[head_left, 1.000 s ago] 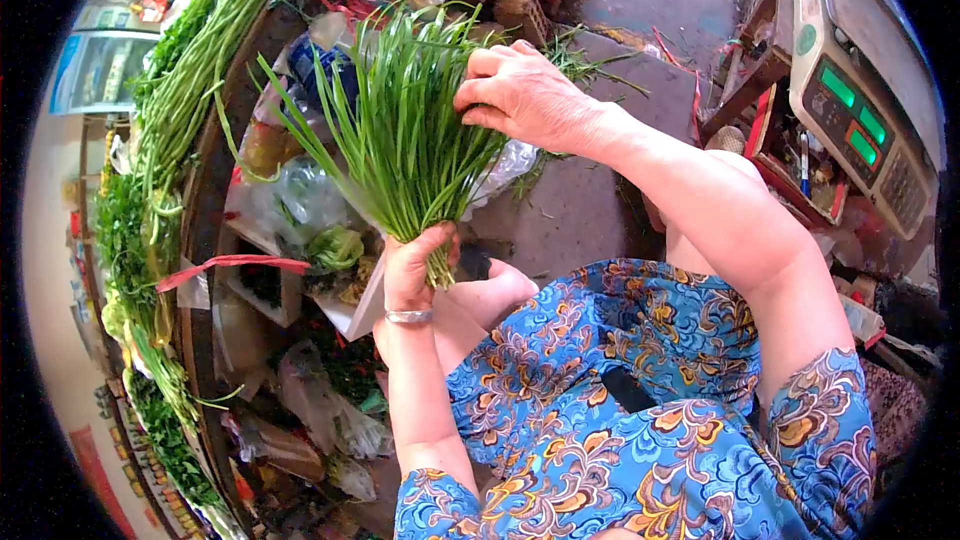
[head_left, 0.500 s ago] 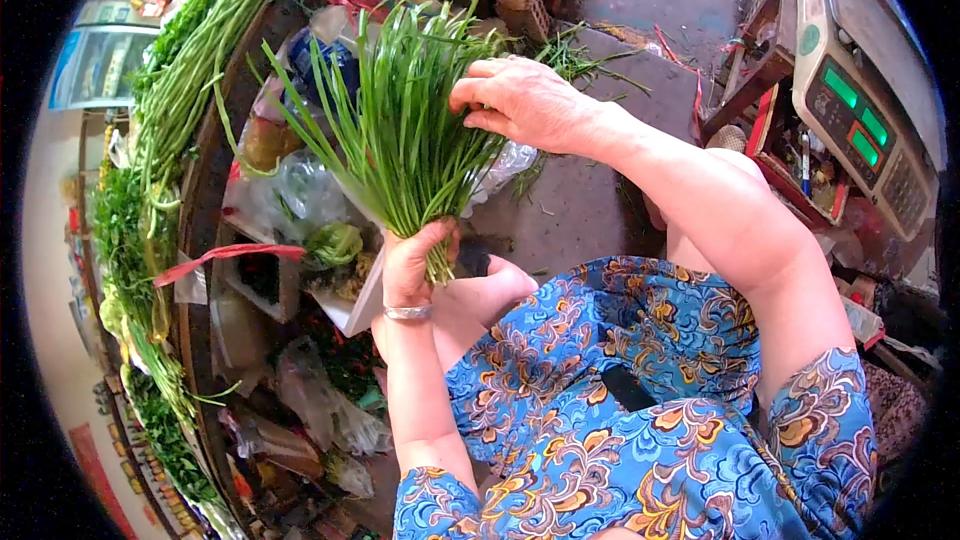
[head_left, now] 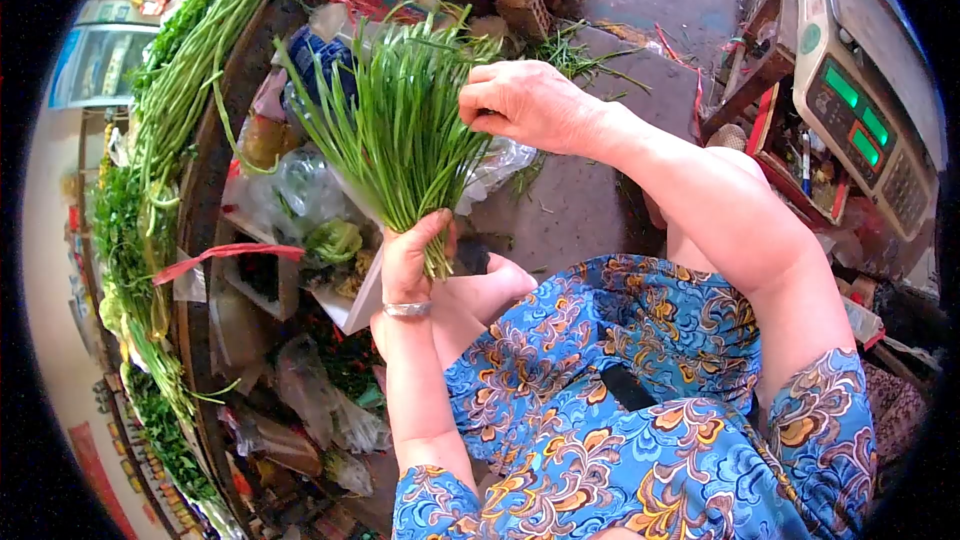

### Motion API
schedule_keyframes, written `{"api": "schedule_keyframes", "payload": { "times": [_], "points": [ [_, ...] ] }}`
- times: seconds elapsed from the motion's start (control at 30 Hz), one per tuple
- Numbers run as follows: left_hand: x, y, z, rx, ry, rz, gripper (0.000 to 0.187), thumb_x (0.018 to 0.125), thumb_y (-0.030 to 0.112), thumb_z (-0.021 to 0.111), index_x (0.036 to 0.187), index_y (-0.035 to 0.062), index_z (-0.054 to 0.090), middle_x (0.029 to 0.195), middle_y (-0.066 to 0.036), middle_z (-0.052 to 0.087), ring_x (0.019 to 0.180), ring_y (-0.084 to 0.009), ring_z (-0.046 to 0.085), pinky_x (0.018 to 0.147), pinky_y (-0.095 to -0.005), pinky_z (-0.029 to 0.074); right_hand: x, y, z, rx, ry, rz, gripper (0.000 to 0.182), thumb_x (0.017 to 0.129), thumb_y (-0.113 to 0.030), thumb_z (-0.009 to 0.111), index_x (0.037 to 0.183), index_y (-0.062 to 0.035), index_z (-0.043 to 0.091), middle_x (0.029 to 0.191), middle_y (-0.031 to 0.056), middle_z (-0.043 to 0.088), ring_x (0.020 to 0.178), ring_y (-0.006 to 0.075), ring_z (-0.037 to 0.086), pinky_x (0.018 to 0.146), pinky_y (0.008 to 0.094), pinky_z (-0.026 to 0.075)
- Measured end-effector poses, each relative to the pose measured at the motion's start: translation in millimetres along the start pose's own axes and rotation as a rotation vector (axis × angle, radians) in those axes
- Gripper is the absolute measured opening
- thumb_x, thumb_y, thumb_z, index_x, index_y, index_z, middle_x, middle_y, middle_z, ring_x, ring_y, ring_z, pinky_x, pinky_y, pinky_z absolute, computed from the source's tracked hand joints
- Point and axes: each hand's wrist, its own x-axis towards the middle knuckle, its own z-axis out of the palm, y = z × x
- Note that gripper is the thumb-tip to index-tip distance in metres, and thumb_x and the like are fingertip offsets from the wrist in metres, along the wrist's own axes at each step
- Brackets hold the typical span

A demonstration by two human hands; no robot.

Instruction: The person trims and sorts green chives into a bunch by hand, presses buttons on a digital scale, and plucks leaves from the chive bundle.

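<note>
My left hand (head_left: 408,265) is closed round the stem ends of a thick bunch of green chives (head_left: 395,125). Long flat leaves fan upward and outward from the fist, and a few cut ends poke out below it. At the bunch's right edge is my right hand (head_left: 525,105), its fingers bent and pinched together by the leaves. Whatever lies between those fingertips is too small or hidden to tell. A bracelet (head_left: 407,310) circles the left wrist.
Bundles of leafy vegetables (head_left: 150,230) line a curved shelf on the left. Plastic bags (head_left: 300,190) and a small lettuce head (head_left: 335,242) lie behind the left hand. Loose green scraps (head_left: 580,55) are on the ground near a brick (head_left: 525,10). A digital scale (head_left: 850,110) stands at right.
The chive bunch has tipped slightly and its leaf tips sit lower. My right hand has shifted a little to the right, its fingers drawn closer together. My left hand keeps its grip.
</note>
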Motion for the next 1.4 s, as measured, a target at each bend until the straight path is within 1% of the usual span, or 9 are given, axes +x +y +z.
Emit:
{"api": "schedule_keyframes", "payload": {
  "times": [0.17,0.23,0.33,0.63,0.7,0.83,1.03,1.1,1.4],
  "points": [
    [-1,1,-2,0.014,0.019,-0.013,0.028,0.078,0.008,0.070,0.104,0.0038,0.059,0.081,-0.004,0.064,0.060,-0.0176,0.062,0.050,-0.0301,0.052,-1,-1,-1,0.185,-0.085,0.108,0.011,0.080,-0.017,0.065,0.084,-0.0076,0.061,0.079,0.0109,0.063,0.079,0.0317,0.064,0.068,0.0420,0.050],
    [0,-1,-3,0.001,-0.016,0.016,0.030,0.077,0.008,0.070,0.105,0.0030,0.059,0.081,-0.005,0.064,0.061,-0.0182,0.062,0.050,-0.0303,0.051,-1,-2,1,0.259,-0.028,0.102,0.013,0.084,-0.014,0.064,0.094,-0.0043,0.062,0.075,0.0127,0.065,0.072,0.0281,0.065,0.064,0.0359,0.050],
    [0,-2,-3,0.039,-0.065,0.005,0.032,0.076,0.008,0.070,0.105,0.0021,0.059,0.081,-0.006,0.064,0.062,-0.0190,0.062,0.050,-0.0302,0.050,1,-3,1,0.198,-0.001,0.204,0.017,0.084,-0.017,0.064,0.098,-0.0059,0.065,0.078,0.0140,0.066,0.074,0.0297,0.065,0.067,0.0378,0.051],
    [-4,2,11,0.046,-0.064,0.036,0.023,0.076,0.003,0.069,0.098,0.0021,0.063,0.075,-0.006,0.063,0.056,-0.0150,0.057,0.049,-0.0257,0.045,1,-6,-1,0.062,-0.097,0.169,0.015,0.080,-0.019,0.066,0.091,-0.0096,0.069,0.073,0.0126,0.065,0.071,0.0315,0.064,0.064,0.0399,0.050],
    [-3,1,7,0.040,-0.063,0.029,0.022,0.076,0.002,0.069,0.098,0.0022,0.063,0.075,-0.006,0.063,0.057,-0.0147,0.057,0.049,-0.0256,0.045,2,-7,-5,0.121,-0.198,0.277,0.020,0.078,-0.025,0.064,0.093,-0.0121,0.069,0.083,0.0137,0.066,0.082,0.0330,0.065,0.071,0.0441,0.051],
    [1,-4,0,0.107,-0.089,0.019,0.031,0.076,0.005,0.066,0.106,0.0002,0.060,0.086,-0.007,0.064,0.064,-0.0186,0.061,0.052,-0.0301,0.049,1,-7,-1,0.164,-0.175,0.293,0.017,0.078,-0.024,0.064,0.089,-0.0119,0.068,0.082,0.0123,0.066,0.080,0.0323,0.065,0.068,0.0439,0.050],
    [-1,-2,2,0.074,-0.053,0.008,0.027,0.079,0.006,0.065,0.105,0.0002,0.060,0.085,-0.007,0.064,0.062,-0.0191,0.061,0.051,-0.0303,0.049,-1,-9,0,0.170,-0.115,0.166,0.011,0.079,-0.020,0.063,0.084,-0.0100,0.063,0.075,0.0123,0.064,0.074,0.0339,0.064,0.064,0.0439,0.049],
    [0,-2,2,0.064,-0.050,-0.005,0.026,0.080,0.006,0.065,0.105,0.0005,0.060,0.085,-0.007,0.064,0.061,-0.0192,0.061,0.050,-0.0303,0.049,-4,-9,3,0.126,-0.053,0.023,0.008,0.081,-0.013,0.063,0.085,-0.0081,0.059,0.064,0.0098,0.057,0.062,0.0309,0.058,0.058,0.0386,0.045],
    [4,-4,3,0.026,0.004,-0.010,0.025,0.081,0.004,0.065,0.105,0.0002,0.059,0.081,-0.007,0.063,0.058,-0.0184,0.060,0.047,-0.0295,0.048,-4,-17,0,0.117,-0.023,0.011,0.009,0.081,-0.012,0.062,0.084,-0.0055,0.057,0.077,0.0112,0.059,0.073,0.0319,0.061,0.065,0.0391,0.048]
  ]
}}
